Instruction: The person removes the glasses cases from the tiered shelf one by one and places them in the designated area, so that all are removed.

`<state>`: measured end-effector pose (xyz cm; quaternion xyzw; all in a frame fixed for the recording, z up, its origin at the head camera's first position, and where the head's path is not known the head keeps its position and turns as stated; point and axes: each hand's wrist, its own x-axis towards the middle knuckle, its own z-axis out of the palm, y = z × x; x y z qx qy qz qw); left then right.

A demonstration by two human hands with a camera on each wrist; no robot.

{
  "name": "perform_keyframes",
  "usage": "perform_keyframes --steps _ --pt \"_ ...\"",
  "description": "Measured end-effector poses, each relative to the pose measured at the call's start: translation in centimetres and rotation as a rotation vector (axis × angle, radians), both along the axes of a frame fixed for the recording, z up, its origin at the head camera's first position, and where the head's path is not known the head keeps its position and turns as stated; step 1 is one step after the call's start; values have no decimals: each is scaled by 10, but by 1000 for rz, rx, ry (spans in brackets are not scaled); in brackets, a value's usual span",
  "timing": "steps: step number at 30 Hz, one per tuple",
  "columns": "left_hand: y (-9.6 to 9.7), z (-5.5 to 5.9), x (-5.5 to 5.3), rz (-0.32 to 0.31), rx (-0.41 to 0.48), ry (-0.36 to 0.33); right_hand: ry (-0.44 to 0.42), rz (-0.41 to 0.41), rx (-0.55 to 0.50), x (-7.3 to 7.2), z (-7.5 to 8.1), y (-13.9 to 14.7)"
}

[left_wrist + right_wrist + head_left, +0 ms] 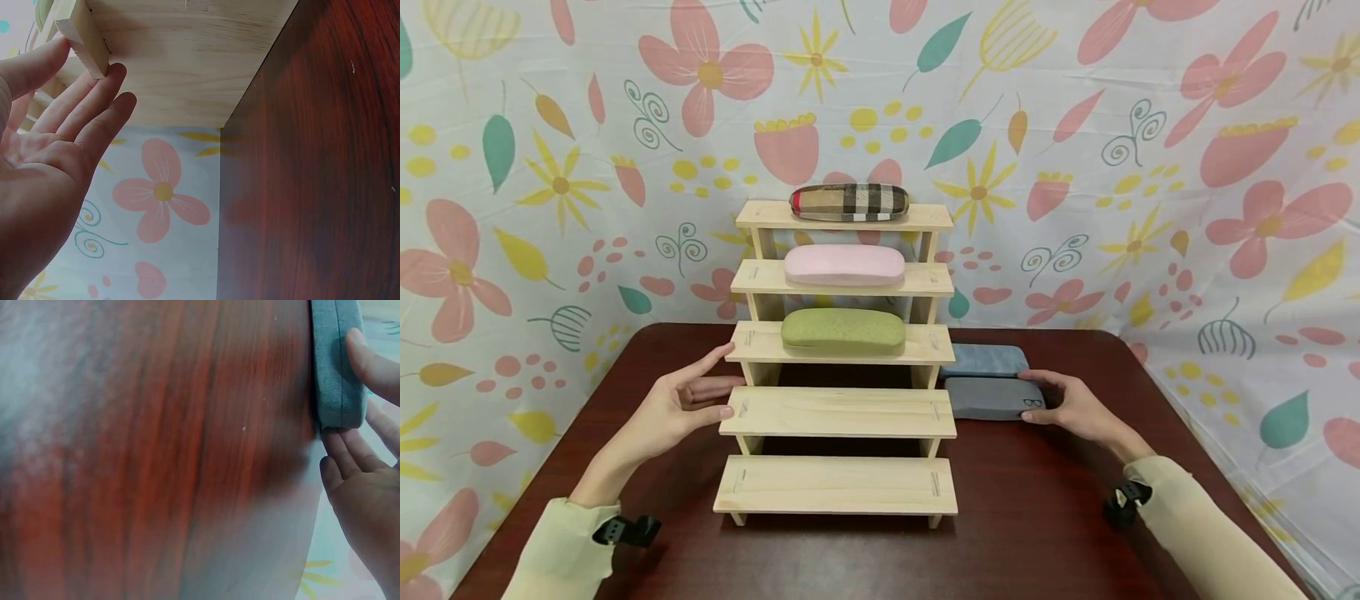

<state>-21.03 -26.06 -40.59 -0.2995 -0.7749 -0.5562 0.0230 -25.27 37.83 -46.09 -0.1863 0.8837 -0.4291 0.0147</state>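
Note:
A wooden stepped stand [837, 412] with several shelves is in the middle of the head view. My left hand [681, 400] holds the left end of one of its boards; in the left wrist view the thumb [37, 65] and fingers are on either side of the board end [84, 44]. To the right of the stand, a grey glasses case [985, 398] with a small glasses print lies on the table. My right hand [1071, 407] grips its right end, thumb on the near side. A blue glasses case [985, 361] lies just behind it.
On the upper shelves lie a plaid glasses case [850, 202], a pink case [844, 264] and a green case [842, 330], one per shelf. The stand is on a dark red-brown table [1030, 517]. A flower-patterned cloth [1060, 133] hangs behind and at both sides.

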Motion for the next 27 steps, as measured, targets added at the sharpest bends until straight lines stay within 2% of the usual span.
perform_keyframes --steps 19,27 --pt "1 1 0 -8 8 1 1 -8 8 2 2 2" --pt "0 1 0 -8 1 6 77 -56 52 14 14 5"
